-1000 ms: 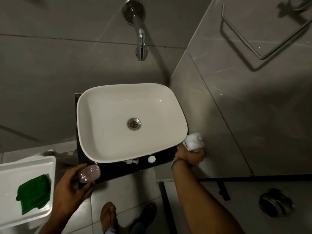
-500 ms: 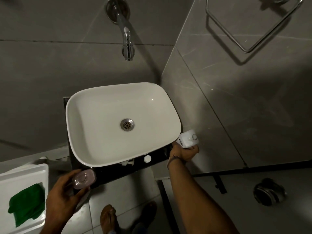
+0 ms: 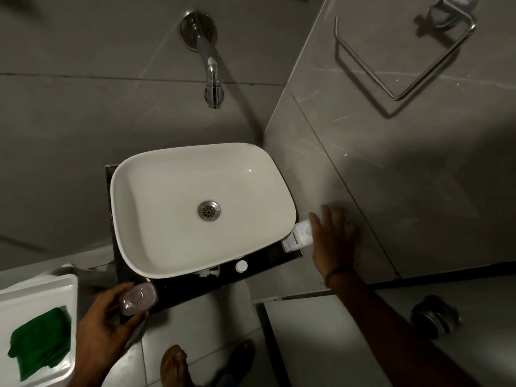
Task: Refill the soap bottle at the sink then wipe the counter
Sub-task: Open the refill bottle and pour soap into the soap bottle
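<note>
Grey-tiled bathroom, with a black counter (image 3: 190, 289) under a white basin (image 3: 167, 219). The left hand (image 3: 103, 328) curls its fingers around the pink soap bottle (image 3: 137, 298) at the counter's front-left corner. The right hand (image 3: 332, 238) has its fingers spread straight, holding nothing, just beside a white labelled container (image 3: 297, 237) at the counter's right end.

The white sink (image 3: 156, 208) covers most of the black desk (image 3: 190, 291). Only a thin front strip is bare, with a small white cap (image 3: 241, 266) on it.
</note>
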The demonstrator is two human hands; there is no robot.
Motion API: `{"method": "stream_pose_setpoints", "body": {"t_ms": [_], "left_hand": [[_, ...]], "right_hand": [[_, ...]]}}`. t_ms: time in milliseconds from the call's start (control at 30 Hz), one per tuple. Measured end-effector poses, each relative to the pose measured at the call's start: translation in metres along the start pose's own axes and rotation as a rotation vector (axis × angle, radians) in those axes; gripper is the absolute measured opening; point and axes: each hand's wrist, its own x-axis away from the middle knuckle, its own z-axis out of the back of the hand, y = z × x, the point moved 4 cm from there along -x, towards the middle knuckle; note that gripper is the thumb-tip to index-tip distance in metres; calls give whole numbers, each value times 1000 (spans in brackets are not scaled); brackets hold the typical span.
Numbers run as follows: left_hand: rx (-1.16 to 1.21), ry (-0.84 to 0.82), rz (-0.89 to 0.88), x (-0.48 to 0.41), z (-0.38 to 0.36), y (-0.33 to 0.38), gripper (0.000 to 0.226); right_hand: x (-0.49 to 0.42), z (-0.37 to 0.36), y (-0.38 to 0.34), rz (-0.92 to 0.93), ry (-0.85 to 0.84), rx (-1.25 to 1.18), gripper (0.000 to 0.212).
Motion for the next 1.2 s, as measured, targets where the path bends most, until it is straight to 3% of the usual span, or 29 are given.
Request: {"method": "stream_pose_setpoints", "body": {"t_ms": [100,200,267,433,600,733,867,967,1100,1200], "left_hand": [[-18,-21,-17,-1,-1,0,81],[-39,-36,-45,-2,0,3,80],[-62,-48,-60,-4,0,6,78],[-85,-69,-41,-7,2,13,69],[-87,-65,-23,-6,6,13,74],[-32,-44,-8,4,8,16,70],[63,-8,-47,16,10,30,65],[85,41,-90,26,14,50,66],[121,107,-177,40,24,99,72],[149,159,-255,46,39,143,72]], "right_hand": [[-26,3,-1,250,-23,201,27],[-44,-2,0,408,-113,304,24],[-48,-2,0,455,-146,317,27],[-42,2,3,551,-222,231,58],[-18,18,10,504,-78,-110,58],[6,24,19,291,-88,-347,57],[33,32,26,16,-86,-946,62],[44,52,26,-173,40,-1291,68],[42,108,10,-200,190,-1654,65],[31,159,-9,-59,176,-1867,64]]}}
